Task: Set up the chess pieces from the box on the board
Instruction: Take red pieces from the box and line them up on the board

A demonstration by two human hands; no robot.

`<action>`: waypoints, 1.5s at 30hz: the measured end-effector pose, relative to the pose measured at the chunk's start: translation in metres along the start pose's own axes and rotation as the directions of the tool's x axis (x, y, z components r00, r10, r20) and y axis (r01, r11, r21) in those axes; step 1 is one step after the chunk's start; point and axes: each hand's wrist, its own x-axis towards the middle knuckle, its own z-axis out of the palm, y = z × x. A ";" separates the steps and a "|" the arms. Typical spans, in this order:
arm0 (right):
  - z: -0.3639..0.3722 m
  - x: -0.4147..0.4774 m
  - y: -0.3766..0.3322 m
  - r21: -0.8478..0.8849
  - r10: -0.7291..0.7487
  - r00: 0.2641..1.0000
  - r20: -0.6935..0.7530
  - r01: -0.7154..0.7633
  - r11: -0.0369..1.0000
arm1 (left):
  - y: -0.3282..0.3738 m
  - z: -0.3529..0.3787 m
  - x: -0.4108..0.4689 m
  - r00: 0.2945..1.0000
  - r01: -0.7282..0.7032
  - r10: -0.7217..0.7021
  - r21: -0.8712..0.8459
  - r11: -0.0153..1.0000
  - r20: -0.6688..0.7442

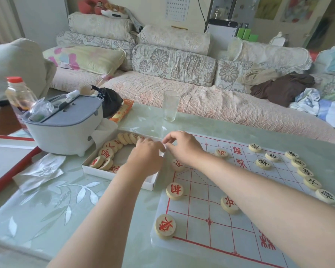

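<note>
Setup partial. Black pieces (pixel 263 163) ranged along board (pixel 211 238) right edge; few red pieces (pixel 165 226) at left edge. Boxed pieces (pixel 106 152) lay in box (pixel 97 172) beside board. Left hand (pixel 145 157), right hand (pixel 182 147) at box rim, fingers curled; grip indeterminate.

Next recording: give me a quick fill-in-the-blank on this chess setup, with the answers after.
The pieces left in the box bear ___ characters.
The box lies to the ___ of the board.
The row of pieces along the board's right edge bears ___ characters.
Missing words: red; left; black.
</note>
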 end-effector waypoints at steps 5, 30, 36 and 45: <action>0.019 -0.004 -0.050 0.042 -0.120 0.979 0.167 0.115 0.992 | -0.044 -0.028 -0.019 0.981 0.187 -0.184 0.051 0.981 -0.061; 0.036 0.007 -0.070 -0.126 -0.101 0.964 0.246 0.136 0.983 | -0.093 -0.067 -0.053 0.974 0.228 -0.226 -0.166 0.959 0.028; 0.037 0.003 -0.093 0.231 -0.232 0.960 0.157 0.192 0.954 | -0.088 -0.071 -0.048 0.974 0.147 -0.211 -0.489 0.860 -0.078; 0.073 -0.003 -0.103 0.008 -0.189 0.931 0.312 0.196 0.981 | -0.114 -0.072 -0.053 0.886 0.345 -0.435 -0.396 0.851 -0.162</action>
